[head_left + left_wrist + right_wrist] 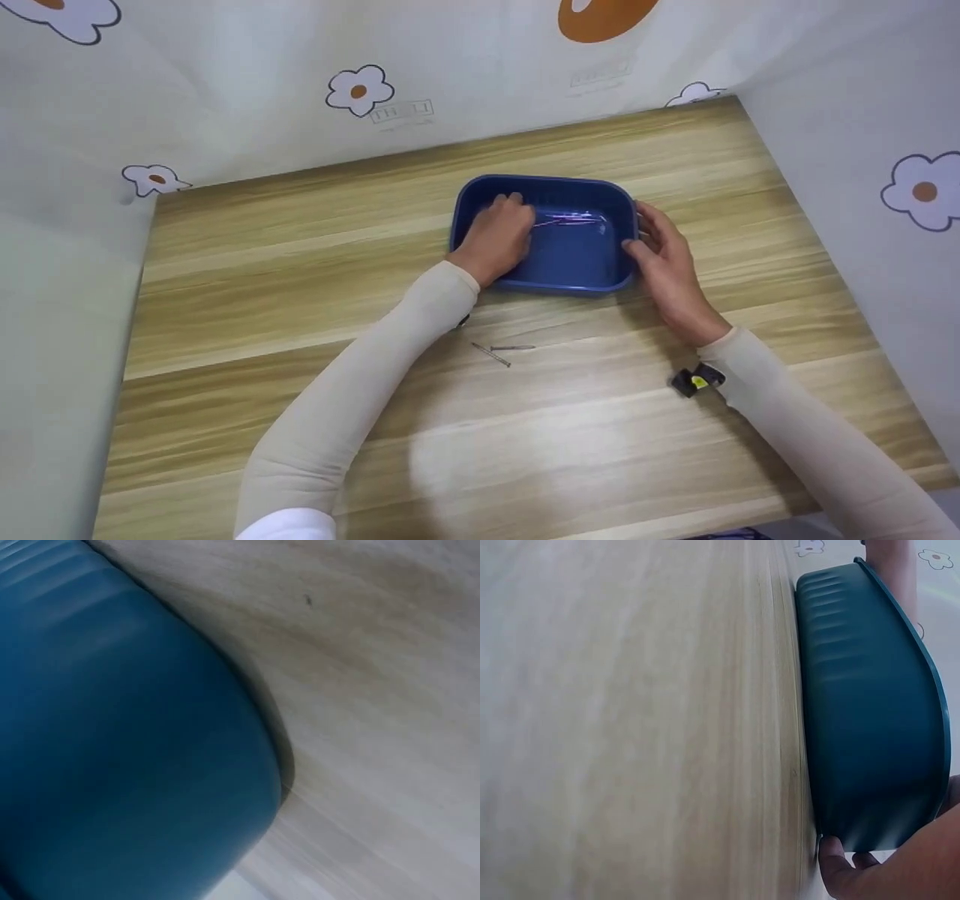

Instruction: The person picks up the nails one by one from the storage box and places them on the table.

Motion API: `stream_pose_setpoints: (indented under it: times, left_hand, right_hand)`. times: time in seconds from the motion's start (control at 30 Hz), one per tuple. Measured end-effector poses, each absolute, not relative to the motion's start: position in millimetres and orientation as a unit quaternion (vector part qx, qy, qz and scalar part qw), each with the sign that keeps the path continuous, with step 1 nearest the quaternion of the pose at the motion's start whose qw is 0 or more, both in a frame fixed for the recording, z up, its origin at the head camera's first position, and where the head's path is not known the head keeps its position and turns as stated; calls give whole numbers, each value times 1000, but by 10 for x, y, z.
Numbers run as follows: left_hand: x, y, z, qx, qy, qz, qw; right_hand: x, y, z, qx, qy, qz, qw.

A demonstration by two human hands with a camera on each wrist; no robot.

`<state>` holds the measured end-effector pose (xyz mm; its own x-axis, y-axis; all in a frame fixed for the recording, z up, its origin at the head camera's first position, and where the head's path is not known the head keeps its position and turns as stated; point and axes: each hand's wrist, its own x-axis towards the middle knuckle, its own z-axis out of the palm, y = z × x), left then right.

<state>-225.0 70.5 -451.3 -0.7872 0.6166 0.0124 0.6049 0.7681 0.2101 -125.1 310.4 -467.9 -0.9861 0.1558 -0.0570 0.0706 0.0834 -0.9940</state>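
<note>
A blue plastic box (574,259) with rounded corners stands on the wooden table. My left hand (499,232) reaches over its near wall into the left part, fingers bent downward. Whatever those fingertips touch is hidden behind the hand. Thin, shiny pinkish pieces (570,219) lie on the box floor just right of it. At the right end, my right hand (664,262) grips the box wall, thumb at the rim and fingers outside. The right wrist view shows that hand's fingertips (832,851) near the box's base. Only the box's outer wall (142,727) appears in the left wrist view.
Two nails (491,355) lie on the table in front of the box, near the left forearm. Flower-printed white sheeting (255,97) rises behind the table and along its sides. A small black device (697,380) is strapped at the right wrist.
</note>
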Motion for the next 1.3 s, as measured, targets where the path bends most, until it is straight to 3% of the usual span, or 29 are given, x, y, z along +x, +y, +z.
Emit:
stream_pose_setpoints:
  times: [0.5, 1.3]
  left_hand:
    - [-2225, 708, -4533, 322, 941, 101, 28]
    - [-2057, 482, -4412, 363, 921, 136, -46]
  right_hand:
    - [-1258, 3097, -4673, -77, -741, 666, 33]
    - [-1246, 3107, -4671, -78, -743, 664, 32]
